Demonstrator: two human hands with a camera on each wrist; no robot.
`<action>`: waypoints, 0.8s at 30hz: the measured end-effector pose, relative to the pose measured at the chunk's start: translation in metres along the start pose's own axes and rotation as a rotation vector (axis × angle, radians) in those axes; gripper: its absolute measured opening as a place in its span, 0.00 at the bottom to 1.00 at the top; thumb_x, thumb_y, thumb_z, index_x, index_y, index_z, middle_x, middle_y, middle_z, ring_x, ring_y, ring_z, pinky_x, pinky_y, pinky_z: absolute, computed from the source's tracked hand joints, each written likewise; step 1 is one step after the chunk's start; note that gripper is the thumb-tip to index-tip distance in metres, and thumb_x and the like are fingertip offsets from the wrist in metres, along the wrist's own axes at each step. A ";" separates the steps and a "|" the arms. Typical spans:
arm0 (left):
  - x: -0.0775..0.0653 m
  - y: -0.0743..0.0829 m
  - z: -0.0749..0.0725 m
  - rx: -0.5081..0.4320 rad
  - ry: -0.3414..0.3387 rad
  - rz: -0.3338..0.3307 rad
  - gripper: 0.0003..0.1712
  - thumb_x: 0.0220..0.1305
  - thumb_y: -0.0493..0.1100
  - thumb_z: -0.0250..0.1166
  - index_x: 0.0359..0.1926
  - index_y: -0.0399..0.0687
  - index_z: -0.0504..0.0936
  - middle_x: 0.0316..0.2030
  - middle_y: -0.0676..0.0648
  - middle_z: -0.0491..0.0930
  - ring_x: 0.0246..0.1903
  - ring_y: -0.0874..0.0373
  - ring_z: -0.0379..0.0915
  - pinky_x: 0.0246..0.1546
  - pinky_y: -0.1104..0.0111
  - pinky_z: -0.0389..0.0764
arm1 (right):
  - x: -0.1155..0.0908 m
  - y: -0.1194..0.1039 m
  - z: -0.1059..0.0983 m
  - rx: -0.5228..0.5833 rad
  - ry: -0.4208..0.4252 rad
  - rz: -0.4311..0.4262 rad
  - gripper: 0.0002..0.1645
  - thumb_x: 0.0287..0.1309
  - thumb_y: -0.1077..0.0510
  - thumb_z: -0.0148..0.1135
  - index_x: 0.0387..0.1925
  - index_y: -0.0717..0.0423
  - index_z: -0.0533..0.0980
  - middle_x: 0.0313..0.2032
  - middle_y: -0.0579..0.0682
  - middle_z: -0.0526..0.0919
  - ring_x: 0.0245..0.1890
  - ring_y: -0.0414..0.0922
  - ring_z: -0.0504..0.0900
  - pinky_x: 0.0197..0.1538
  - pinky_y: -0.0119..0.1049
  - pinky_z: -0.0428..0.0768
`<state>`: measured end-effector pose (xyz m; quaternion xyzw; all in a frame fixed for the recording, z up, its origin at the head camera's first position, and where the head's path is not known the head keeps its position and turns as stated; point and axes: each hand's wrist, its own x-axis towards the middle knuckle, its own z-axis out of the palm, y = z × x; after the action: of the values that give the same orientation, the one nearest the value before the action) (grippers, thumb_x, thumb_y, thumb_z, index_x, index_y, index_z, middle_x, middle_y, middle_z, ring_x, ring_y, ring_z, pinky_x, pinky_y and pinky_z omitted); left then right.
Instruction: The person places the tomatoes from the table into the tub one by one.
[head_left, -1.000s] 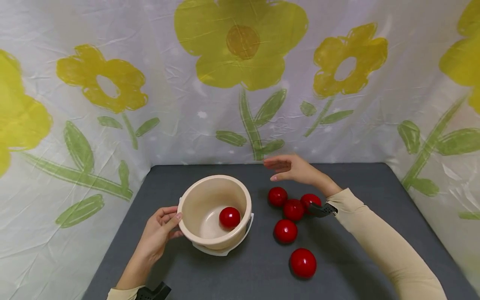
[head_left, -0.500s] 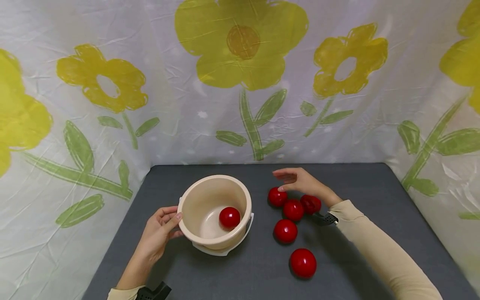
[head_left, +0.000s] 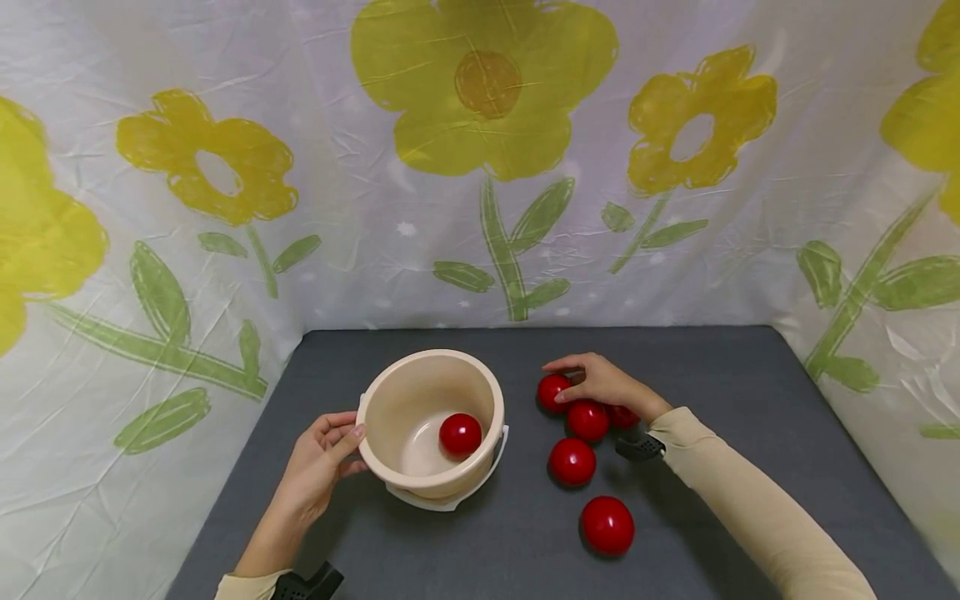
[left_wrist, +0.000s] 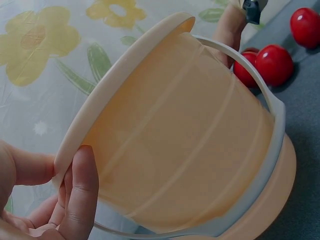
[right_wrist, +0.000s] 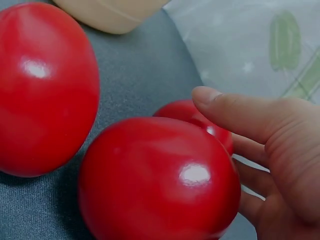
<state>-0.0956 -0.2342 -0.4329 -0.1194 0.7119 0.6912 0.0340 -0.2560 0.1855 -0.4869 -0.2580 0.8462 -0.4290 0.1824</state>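
The left hand (head_left: 318,458) pinches the bucket rim (left_wrist: 102,95); the right hand (head_left: 600,382), fingers spread, arches at the farthest red ball (head_left: 549,392).

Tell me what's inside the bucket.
One red ball lies inside the bucket. What is beneath the ball, or low behind the near rim, is covered and cannot be seen.

Red balls (head_left: 588,422) clustered, bucket (head_left: 411,404), gap between
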 end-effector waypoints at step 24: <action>0.001 -0.002 -0.001 -0.001 -0.005 0.006 0.22 0.68 0.33 0.61 0.58 0.33 0.64 0.32 0.59 0.82 0.26 0.67 0.78 0.27 0.73 0.84 | 0.005 -0.004 0.001 -0.117 0.005 -0.008 0.33 0.53 0.52 0.74 0.61 0.53 0.77 0.61 0.57 0.80 0.54 0.56 0.83 0.54 0.47 0.84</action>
<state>-0.0959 -0.2350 -0.4350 -0.1158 0.7116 0.6921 0.0336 -0.2588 0.1802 -0.4846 -0.2706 0.8693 -0.3800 0.1633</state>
